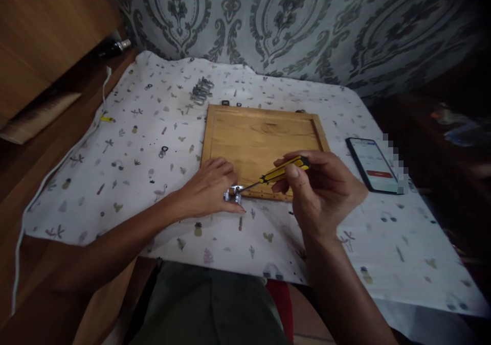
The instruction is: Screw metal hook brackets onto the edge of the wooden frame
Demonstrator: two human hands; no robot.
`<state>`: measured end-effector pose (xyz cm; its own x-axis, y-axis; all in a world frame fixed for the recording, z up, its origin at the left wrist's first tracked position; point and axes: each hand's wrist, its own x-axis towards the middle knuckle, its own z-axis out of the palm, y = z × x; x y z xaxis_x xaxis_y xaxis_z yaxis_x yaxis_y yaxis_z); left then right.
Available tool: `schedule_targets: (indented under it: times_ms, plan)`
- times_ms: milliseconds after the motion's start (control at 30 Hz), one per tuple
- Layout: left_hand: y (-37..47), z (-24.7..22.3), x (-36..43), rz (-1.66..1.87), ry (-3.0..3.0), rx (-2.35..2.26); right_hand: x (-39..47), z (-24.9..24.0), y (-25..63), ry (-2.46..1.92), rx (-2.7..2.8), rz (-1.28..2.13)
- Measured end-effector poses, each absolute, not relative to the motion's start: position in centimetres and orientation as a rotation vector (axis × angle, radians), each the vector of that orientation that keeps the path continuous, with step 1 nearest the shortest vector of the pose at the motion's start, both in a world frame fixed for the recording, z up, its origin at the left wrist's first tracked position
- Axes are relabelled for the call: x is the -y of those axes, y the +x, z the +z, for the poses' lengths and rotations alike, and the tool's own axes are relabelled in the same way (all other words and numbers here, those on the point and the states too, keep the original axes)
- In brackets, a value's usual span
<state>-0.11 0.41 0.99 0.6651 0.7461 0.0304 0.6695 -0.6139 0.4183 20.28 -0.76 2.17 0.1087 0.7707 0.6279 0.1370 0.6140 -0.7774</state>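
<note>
We see the wooden board (261, 143) flat on the bench (153, 145). At its 6 o'clock edge, our left hand (209, 186) pinches a metal fitting (233, 194). Our right hand (318, 189) grips the yellow screwdriver (278, 173), tip on that fitting.

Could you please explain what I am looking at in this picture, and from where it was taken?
There is no machine here: a camera worn on a person's head looks down at their own two bare hands. The left hand steadies a small metal fitting at the near edge of a wooden panel. The right hand holds a yellow-and-black screwdriver, its tip at the fitting. The panel lies on a patterned cloth over a table. A smartphone with its screen lit lies to the right, a pile of metal fittings beyond the panel, and a white cable at the left.
</note>
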Motion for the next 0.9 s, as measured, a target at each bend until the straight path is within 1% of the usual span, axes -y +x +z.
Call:
schedule_targets:
  times_ms: [333,567,667,900]
  plan:
    - [-0.2,0.7,-0.4,0.339,2.518,-1.080,1.1,3.2,20.6,-0.673,1.512,0.751]
    - [-0.3,0.6,-0.4,0.347,2.504,-1.071,1.4,3.6,21.8,-0.723,1.656,0.946]
    - [-0.3,0.4,-0.4,0.367,2.507,-1.067,1.5,3.7,22.1,-0.737,1.712,0.890]
    - [-0.3,0.2,-0.4,0.363,2.508,-1.068,1.9,3.6,21.4,-0.820,1.637,0.709]
